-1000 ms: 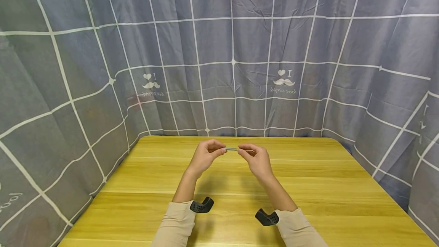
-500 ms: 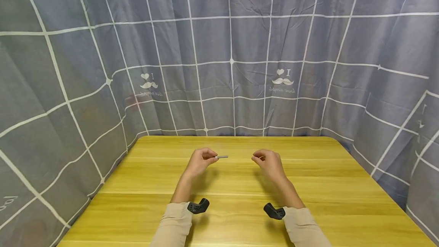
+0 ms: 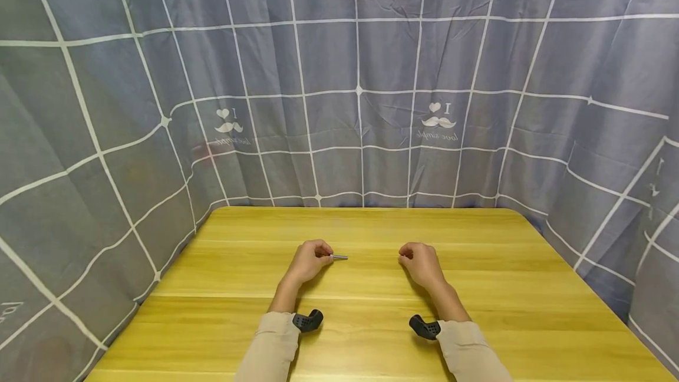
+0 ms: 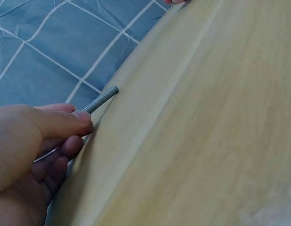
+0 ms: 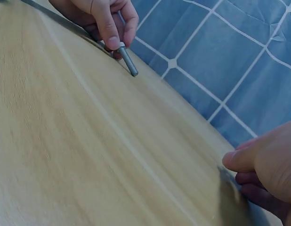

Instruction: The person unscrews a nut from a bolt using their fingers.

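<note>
In my left hand (image 3: 307, 263) I pinch a grey metal bolt (image 3: 340, 257) between thumb and fingertips, low over the wooden table (image 3: 371, 323). The left wrist view shows the threaded shank of the bolt (image 4: 102, 100) jutting out past the fingers. At its gripped end a pale rim shows beside the thumb in the right wrist view, on the bolt (image 5: 128, 60); the fingers cover the rest. To the right, apart from the bolt, my right hand (image 3: 423, 264) hovers low with thumb and fingers bent together. Whether something small sits between those fingertips is hidden.
A grey curtain (image 3: 392, 128) with white grid lines hangs round the back and sides of the table. Each wrist carries a black camera mount, one on the left (image 3: 307, 321) and one on the right (image 3: 424, 327), beside beige sleeves (image 3: 270, 343).
Both hands held the bolt between them at first. The right hand let go of it and moved right; the bolt stayed in the left hand. Both hands then came lower, towards the table.
</note>
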{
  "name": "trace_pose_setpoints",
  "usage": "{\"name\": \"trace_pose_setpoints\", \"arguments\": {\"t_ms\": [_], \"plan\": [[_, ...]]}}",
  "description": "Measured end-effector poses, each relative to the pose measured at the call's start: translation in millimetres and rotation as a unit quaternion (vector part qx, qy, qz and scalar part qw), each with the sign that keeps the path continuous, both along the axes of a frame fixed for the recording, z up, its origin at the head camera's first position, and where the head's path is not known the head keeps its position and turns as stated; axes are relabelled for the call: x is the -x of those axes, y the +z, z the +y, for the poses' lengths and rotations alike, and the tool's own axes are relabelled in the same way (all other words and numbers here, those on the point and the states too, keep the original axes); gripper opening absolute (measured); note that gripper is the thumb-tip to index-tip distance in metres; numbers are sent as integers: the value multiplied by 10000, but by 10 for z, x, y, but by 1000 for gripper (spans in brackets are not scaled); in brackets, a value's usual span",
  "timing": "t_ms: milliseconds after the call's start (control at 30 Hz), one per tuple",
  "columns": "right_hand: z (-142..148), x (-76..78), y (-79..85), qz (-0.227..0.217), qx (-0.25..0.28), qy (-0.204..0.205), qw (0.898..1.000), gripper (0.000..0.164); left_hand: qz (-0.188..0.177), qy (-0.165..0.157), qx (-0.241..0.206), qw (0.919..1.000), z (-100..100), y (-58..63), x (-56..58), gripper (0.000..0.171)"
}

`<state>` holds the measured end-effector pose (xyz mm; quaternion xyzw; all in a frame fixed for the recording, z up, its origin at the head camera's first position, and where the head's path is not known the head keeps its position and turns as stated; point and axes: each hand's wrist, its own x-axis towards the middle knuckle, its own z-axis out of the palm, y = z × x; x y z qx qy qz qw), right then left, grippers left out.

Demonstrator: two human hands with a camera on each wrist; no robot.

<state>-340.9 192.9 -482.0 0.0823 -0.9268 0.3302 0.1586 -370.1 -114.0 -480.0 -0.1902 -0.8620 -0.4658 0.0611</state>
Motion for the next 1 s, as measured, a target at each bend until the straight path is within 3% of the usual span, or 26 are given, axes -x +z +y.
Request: {"name": "trace_pose_setpoints", "arguments": {"t_ms": [400,767,1000], "plan": [[80,38,-92,-48,276,199,9994,5,34,-56,46,10000,-41,-62,41,7],[134,42,-114,-178,492,289,9982,14,-3,-62,8,10000,-29,-83,56,9],[154,57,-49,-366,728,341,9961,25,-118,-8,-549,9984,-12,-73,60,25]]}}
